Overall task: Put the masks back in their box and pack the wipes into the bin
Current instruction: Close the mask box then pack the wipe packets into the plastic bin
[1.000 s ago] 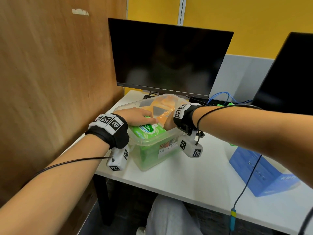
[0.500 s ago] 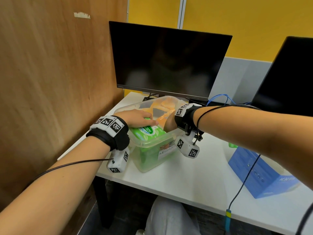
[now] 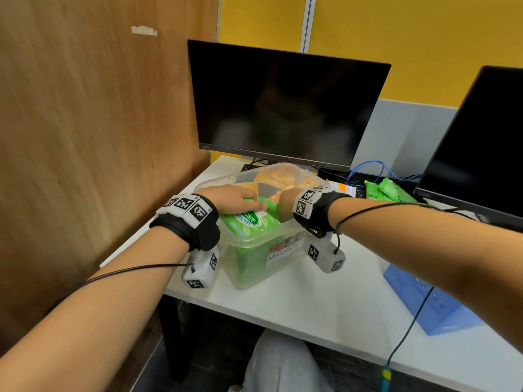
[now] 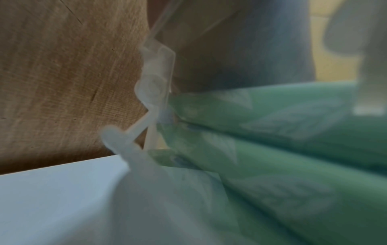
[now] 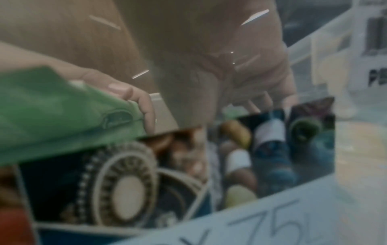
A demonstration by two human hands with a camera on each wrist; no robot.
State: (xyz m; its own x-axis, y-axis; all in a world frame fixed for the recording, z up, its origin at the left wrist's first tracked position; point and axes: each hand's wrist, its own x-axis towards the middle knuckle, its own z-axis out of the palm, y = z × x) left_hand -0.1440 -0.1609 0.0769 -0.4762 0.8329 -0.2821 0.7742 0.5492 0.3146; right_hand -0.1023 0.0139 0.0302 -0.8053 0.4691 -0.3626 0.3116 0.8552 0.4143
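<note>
Your left hand [image 3: 230, 198] presses flat fingers on the top green wipes pack [image 3: 249, 219] in the clear plastic bin [image 3: 254, 244]; your right hand's [image 3: 285, 205] fingers are hidden, so I cannot tell. More green packs [image 3: 387, 190] wait on the tabletop [image 3: 311, 295].

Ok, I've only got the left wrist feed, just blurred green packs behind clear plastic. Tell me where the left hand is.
Observer: The left hand lies on the uppermost wipes pack in the clear bin, fingertips at its edge.
Operator: Now the right hand.
Observer: The right hand reaches down inside the bin beside that pack. What it holds, if anything, is hidden.
Operator: Report any wipes outside the bin.
Observer: More green packs lie on the desk by the right monitor.
</note>
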